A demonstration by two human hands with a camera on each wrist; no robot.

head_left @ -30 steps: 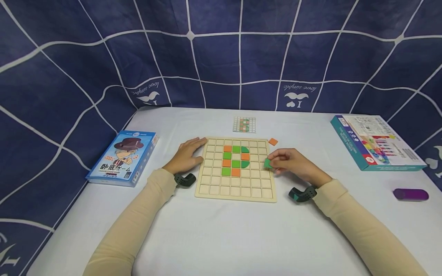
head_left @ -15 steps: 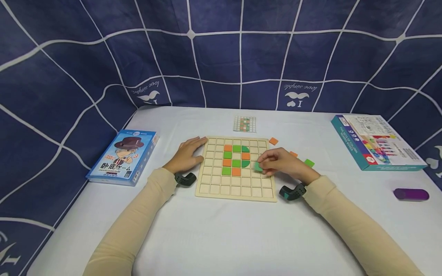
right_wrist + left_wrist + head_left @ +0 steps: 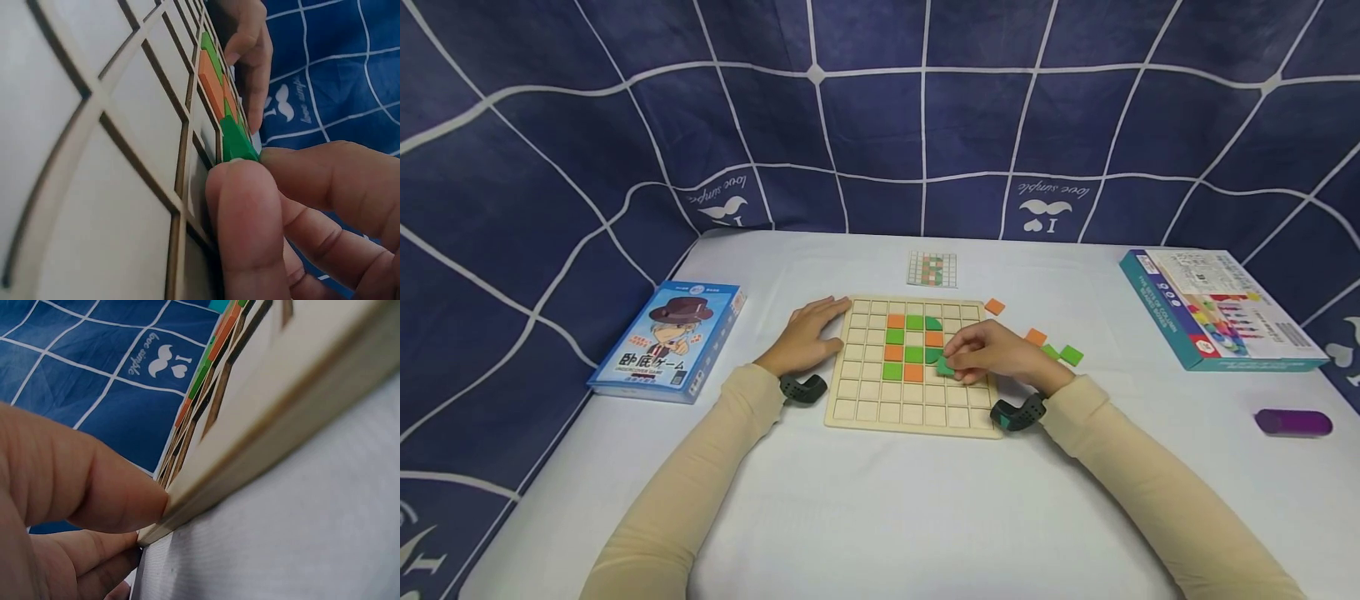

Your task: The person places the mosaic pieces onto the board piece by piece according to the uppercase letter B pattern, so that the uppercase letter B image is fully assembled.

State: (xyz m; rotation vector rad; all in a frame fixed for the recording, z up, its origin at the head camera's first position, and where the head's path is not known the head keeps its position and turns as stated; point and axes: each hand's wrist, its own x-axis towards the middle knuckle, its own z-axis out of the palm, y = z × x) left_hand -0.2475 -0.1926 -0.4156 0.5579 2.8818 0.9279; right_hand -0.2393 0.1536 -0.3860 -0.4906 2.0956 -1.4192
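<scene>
A square wooden grid board lies on the table, with orange tiles, light green tiles and dark green rounded tiles in its middle cells. My left hand rests along the board's left side; in the left wrist view its thumb touches the rim. Over the board, my right hand pinches a dark green tile between thumb and fingertips, just right of the lowest row of tiles. The fingers partly hide that tile's outline, and whether it touches the board I cannot tell.
Loose orange and green tiles lie right of the board. A small grid pattern card lies behind it. A blue game box is at left, a teal-edged box at right, with a purple cylindrical object in front.
My right hand has moved left across the board with the dark green tile, from its right edge to the laid tiles. Loose tiles at right have come into view. My left hand stays put.
</scene>
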